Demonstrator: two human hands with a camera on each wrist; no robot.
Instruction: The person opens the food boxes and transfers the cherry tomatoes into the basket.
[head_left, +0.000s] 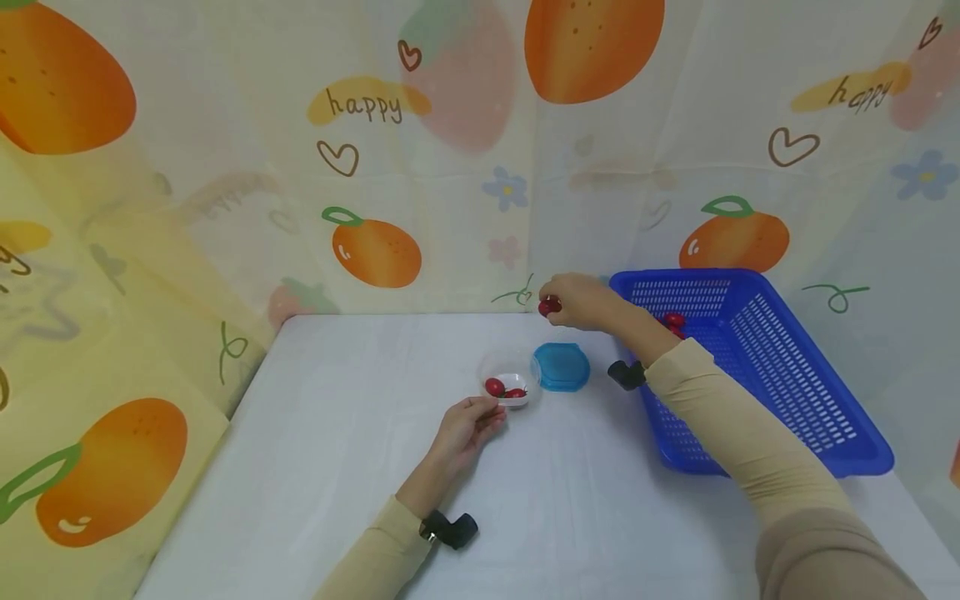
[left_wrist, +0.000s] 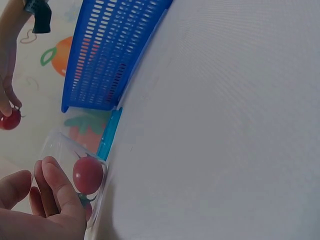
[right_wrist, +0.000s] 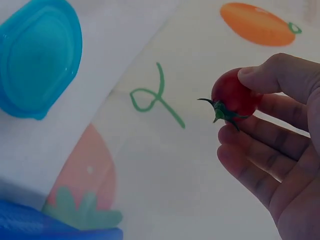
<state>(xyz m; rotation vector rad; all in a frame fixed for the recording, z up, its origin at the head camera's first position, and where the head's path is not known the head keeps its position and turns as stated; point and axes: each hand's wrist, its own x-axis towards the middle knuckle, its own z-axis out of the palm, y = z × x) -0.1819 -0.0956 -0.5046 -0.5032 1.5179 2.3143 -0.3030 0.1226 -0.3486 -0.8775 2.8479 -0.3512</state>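
My right hand (head_left: 581,302) pinches a red cherry tomato (right_wrist: 235,95) with a green stem, raised above the far edge of the table. Below and left of it, a small clear plastic container (head_left: 510,371) stands on the table with cherry tomatoes (head_left: 495,387) inside. My left hand (head_left: 467,429) holds the container's near side, thumb at the rim and fingers against the wall; the hand hides part of it in the left wrist view. A blue lid (head_left: 562,367) lies flat right beside the container.
A large blue perforated basket (head_left: 825,367) stands at the right, under my right forearm, with several red tomatoes (head_left: 675,320) at its far left. The white table (head_left: 337,433) meets a fruit-printed curtain (head_left: 450,192) at the back.
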